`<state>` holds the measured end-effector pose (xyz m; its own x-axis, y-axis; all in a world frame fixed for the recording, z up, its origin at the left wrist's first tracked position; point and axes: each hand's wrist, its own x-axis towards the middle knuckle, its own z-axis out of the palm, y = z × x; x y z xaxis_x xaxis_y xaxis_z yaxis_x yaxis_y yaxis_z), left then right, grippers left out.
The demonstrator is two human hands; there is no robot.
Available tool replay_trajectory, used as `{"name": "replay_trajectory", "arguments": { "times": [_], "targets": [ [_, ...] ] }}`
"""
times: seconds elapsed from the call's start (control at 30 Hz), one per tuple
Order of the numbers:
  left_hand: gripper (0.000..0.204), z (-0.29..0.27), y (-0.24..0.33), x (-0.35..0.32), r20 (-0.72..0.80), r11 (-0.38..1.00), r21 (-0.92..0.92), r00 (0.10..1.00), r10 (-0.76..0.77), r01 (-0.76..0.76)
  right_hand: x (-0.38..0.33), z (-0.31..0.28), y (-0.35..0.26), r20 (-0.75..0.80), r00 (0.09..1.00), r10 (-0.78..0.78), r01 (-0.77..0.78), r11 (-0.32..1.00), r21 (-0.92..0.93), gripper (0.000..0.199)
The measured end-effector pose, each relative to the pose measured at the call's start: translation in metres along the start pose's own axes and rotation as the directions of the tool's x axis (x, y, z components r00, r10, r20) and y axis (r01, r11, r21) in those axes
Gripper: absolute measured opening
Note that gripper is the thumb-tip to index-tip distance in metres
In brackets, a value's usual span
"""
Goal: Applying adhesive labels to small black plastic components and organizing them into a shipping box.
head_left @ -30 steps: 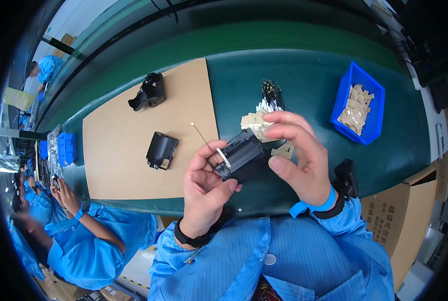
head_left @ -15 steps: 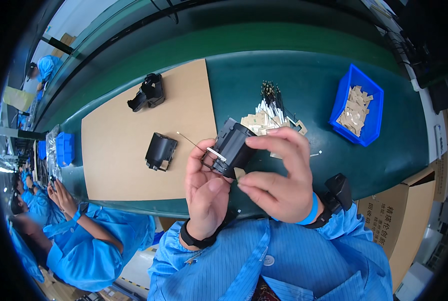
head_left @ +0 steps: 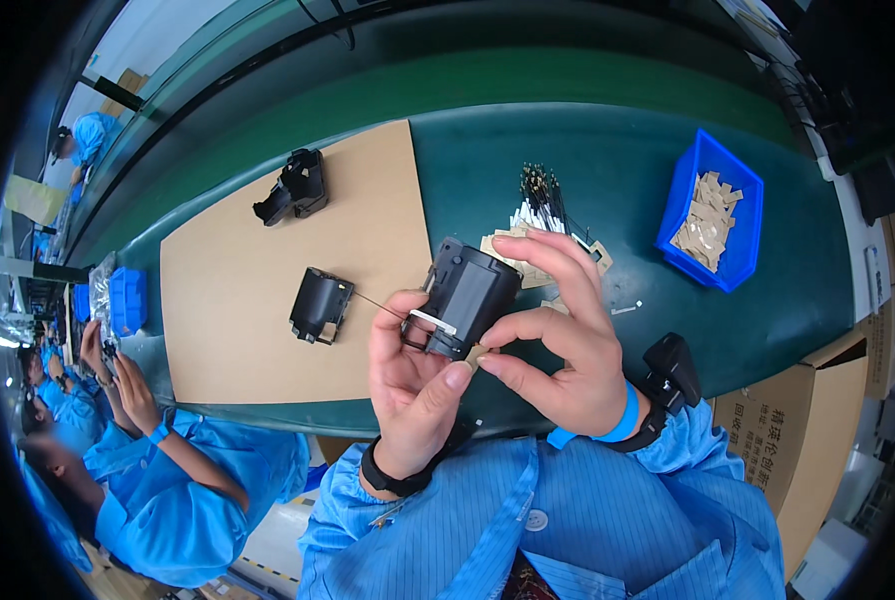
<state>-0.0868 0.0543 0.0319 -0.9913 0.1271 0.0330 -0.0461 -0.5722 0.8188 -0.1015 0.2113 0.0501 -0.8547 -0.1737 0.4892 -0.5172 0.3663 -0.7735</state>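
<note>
head view: one left hand (head_left: 407, 405), palm up, gripping a black housing (head_left: 474, 295) above the green table (head_left: 627, 165); one white strip (head_left: 433, 322) near its fingers. one right hand (head_left: 572, 355), thumb and finger pinching a tan tab (head_left: 475, 354) at the housing's lower end. step, i judge from here: working that tab; next move seems to call for steady support, fine pressure. beyond: tan pieces (head_left: 533, 273); blue bin (head_left: 745, 245), right.
</note>
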Motion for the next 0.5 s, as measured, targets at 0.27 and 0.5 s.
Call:
{"name": "replay_trajectory", "arguments": {
  "times": [0.27,0.5],
  "targets": [
    [0.059,0.0033,0.0023,-0.0005,0.011,0.998,-0.065,1.000,-0.021,0.022,0.0012,-0.0018,0.0022,0.044,0.999,0.008,-0.012,0.997,0.078,0.018],
    [0.060,-0.0009,-0.0005,-0.0008,0.034,1.000,-0.002,0.999,-0.012,0.012,0.0005,-0.0015,0.0013,0.019,1.000,-0.003,0.003,1.000,0.023,0.018]
  ]
}}
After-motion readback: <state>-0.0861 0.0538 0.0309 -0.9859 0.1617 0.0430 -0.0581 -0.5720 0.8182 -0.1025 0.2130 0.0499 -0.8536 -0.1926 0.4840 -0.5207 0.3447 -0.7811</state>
